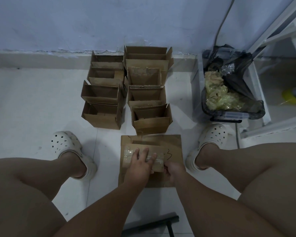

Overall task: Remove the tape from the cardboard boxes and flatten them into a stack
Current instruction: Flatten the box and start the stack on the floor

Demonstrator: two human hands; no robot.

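Down on the floor (32, 100), btw my two feet, lay a flat cardboard sheet (171, 144). A small box (132, 155) sat on top of it, near the middle. Shiny clear tape (129, 152) ran across the box top.

My left hand (140, 164) lay flat on the box w/ fingers straight & spread, pressing down. It held nothing, just pushed.

My right hand (172, 170) was at the right near end of the box. Its fingers were curled round that end, gripping it. I could not tell if they also pinched the tape there.

A black scribble (168, 153) showed on the sheet, just right of the box.

Farther off, by the wall (92, 23), stood two rows of open boxes, flaps up. The left row (102, 115) & the right row (151, 119) were side by side, w/ a thin gap btw them. The nearest box in the right row sat just beside the far edge of the sheet.

Far right was a clear bin (229, 115) w/ a black bag (237, 82) in it. Scrunched-up yellowish tape (217, 93) was inside the bag.

My left clog (65, 142) was left of the sheet, my right clog (214, 134) to its right, near the bin. Both were white w/ holes.

A gray cable (224, 23) hung down the wall behind the bin.
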